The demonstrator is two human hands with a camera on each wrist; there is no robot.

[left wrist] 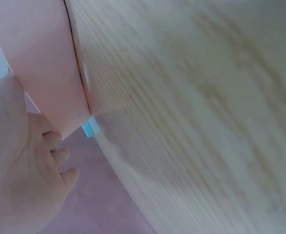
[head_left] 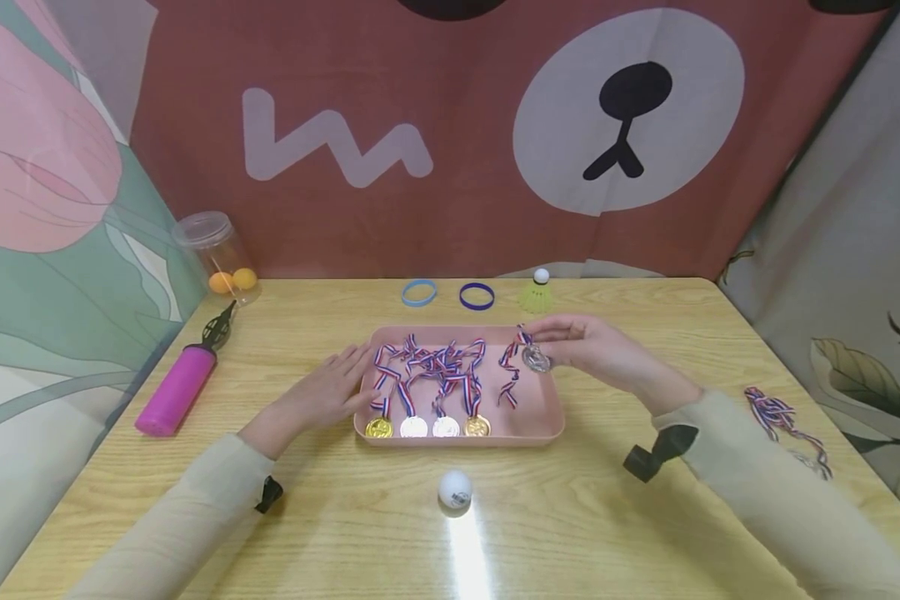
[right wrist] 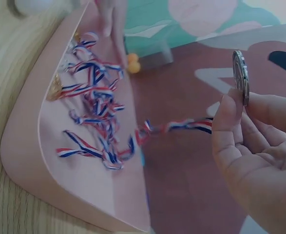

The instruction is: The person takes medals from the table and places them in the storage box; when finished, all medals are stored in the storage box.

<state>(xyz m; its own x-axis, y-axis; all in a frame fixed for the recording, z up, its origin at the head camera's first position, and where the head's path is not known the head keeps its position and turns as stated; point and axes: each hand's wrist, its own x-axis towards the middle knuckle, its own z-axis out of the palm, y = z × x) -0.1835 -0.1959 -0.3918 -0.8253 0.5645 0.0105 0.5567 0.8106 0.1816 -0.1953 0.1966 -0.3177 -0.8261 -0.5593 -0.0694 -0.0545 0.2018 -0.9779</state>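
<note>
Between thumb and fingers, my right hand pinches a silver medal above the right end of a pink tray. From it a red, white and blue ribbon trails down into the tray. My left hand rests with fairly straight fingers on the tray's left rim, as the left wrist view also shows. Inside lie a gold medal, two silver medals and another gold medal in a row along the near side, their ribbons bunched behind them.
Another ribboned medal lies at the table's right. A white ball sits before the tray. Behind it are two wristbands and a shuttlecock. A magenta pump and a clear jar with orange balls stand left.
</note>
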